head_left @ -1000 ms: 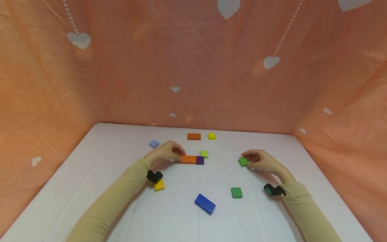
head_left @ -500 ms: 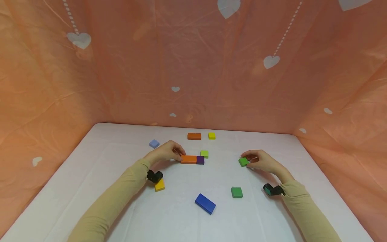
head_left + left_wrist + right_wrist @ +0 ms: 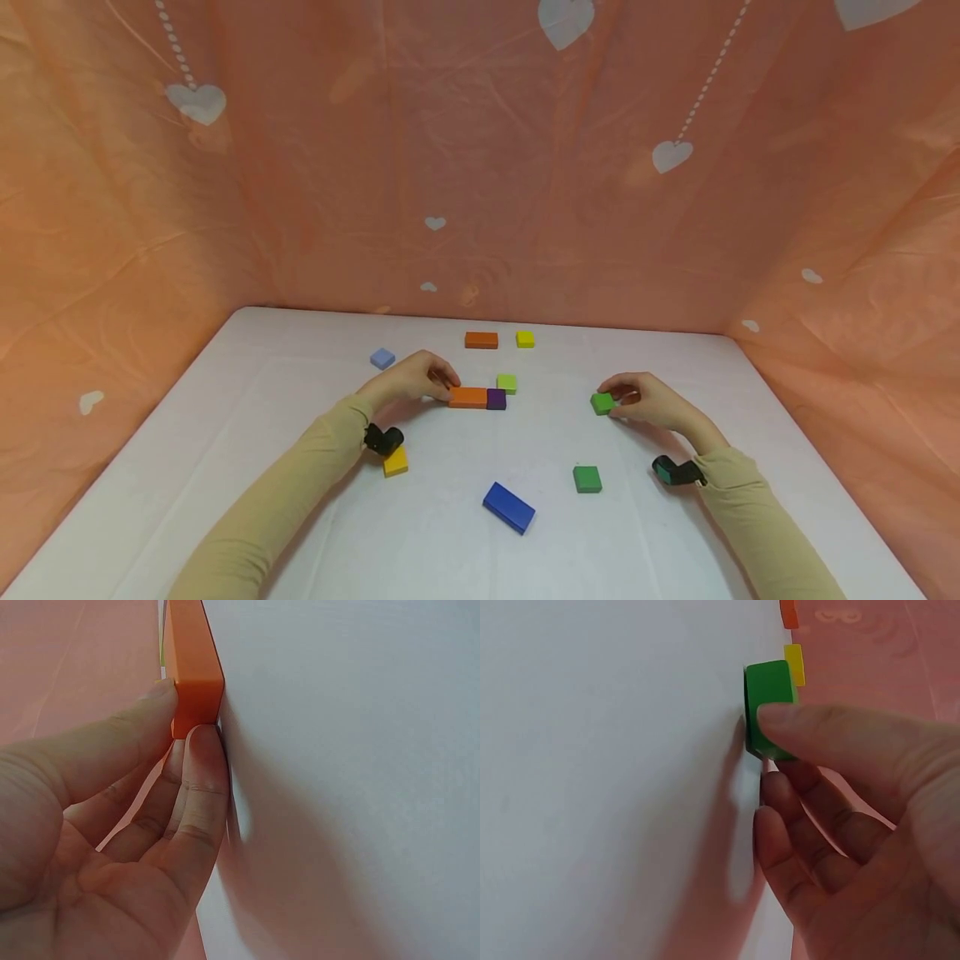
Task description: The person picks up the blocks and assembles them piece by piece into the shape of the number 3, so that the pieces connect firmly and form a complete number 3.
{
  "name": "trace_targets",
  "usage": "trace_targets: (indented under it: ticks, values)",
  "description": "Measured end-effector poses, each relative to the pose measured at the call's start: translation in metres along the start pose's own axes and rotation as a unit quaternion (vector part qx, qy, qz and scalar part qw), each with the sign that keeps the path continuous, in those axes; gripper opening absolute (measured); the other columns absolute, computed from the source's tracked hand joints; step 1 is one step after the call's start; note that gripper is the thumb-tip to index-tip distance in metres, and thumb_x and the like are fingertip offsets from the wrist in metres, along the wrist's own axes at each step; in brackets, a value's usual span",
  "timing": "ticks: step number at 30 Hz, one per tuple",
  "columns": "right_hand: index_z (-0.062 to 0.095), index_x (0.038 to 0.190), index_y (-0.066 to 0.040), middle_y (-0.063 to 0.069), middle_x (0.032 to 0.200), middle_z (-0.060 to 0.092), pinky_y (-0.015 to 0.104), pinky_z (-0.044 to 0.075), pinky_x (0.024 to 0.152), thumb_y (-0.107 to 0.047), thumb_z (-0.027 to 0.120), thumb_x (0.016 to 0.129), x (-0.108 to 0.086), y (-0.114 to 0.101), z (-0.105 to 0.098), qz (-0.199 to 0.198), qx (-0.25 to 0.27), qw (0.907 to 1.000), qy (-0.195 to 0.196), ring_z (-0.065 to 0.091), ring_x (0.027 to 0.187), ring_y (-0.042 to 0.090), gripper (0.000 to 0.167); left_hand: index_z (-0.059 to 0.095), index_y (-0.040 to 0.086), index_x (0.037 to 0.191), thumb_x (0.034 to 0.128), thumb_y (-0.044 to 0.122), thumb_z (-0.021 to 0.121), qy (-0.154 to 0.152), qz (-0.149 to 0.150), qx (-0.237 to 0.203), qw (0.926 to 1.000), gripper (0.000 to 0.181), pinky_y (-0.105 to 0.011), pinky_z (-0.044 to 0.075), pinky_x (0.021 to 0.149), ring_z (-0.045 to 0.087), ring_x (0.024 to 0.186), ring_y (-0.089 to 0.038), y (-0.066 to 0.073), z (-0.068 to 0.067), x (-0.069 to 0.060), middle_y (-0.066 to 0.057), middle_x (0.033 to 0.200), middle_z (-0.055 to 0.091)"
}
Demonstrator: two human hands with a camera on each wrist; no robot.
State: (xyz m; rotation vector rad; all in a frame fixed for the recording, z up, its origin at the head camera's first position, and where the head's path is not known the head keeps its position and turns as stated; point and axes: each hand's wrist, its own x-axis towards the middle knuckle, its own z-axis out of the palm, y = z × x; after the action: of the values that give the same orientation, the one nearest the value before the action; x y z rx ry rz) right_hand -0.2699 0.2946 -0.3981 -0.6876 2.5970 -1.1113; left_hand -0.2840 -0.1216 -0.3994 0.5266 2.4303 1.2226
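My left hand (image 3: pixel 414 377) holds the left end of an orange block (image 3: pixel 468 397), with the thumb on one side and fingers at its end in the left wrist view. A small purple block (image 3: pixel 497 400) sits against that block's right end, and a lime green block (image 3: pixel 506 384) lies just behind it. Further right, my right hand (image 3: pixel 651 402) pinches a green square block (image 3: pixel 602 404); the right wrist view shows the thumb pressed on the face of this green block (image 3: pixel 769 705). Other fingers curl below it.
Across the white table (image 3: pixel 315 517) lie a blue block (image 3: pixel 509 507), a darker green block (image 3: pixel 587 479) and a golden yellow block (image 3: pixel 395 462) beside the left wrist camera. Toward the back are a light blue block (image 3: pixel 382 358), a brownish orange block (image 3: pixel 482 340) and a yellow block (image 3: pixel 525 339).
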Motion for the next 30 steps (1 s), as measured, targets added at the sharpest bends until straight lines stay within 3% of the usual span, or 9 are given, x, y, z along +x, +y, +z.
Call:
trace_targets:
  ticks: [14,22,30]
  values:
    - [0.065,0.11,0.002,0.011,0.104,0.064,0.024,0.049,0.078,-0.002,0.075,0.08,0.0,-0.006,0.005,-0.015,-0.008,0.9999,0.0,0.057,0.093,0.021,0.032,0.07,0.002,0.102,0.0836,0.001,0.072,0.001,-0.004,-0.002,1.0,0.018,-0.028,0.051,0.078,0.058,0.079,-0.018,-0.002,0.001,0.0,-0.004,0.09,0.066]
    - [0.064,0.111,0.002,0.012,0.105,0.064,0.029,0.05,0.081,-0.002,0.075,0.08,0.002,-0.012,0.006,-0.012,-0.006,0.9999,-0.001,0.057,0.097,0.027,0.033,0.07,0.001,0.102,0.0836,0.0,0.071,0.002,-0.004,-0.004,1.0,0.018,-0.028,0.05,0.078,0.058,0.079,-0.018,-0.001,0.001,-0.001,-0.004,0.089,0.066]
    - [0.064,0.11,0.0,0.01,0.106,0.064,0.03,0.049,0.082,-0.004,0.076,0.08,0.011,-0.011,0.01,-0.031,0.002,0.9994,-0.012,0.057,0.096,0.025,0.032,0.07,0.002,0.102,0.0838,0.001,0.071,0.001,-0.005,-0.004,1.0,0.018,-0.028,0.05,0.078,0.058,0.08,-0.018,0.0,0.0,0.0,-0.004,0.09,0.066]
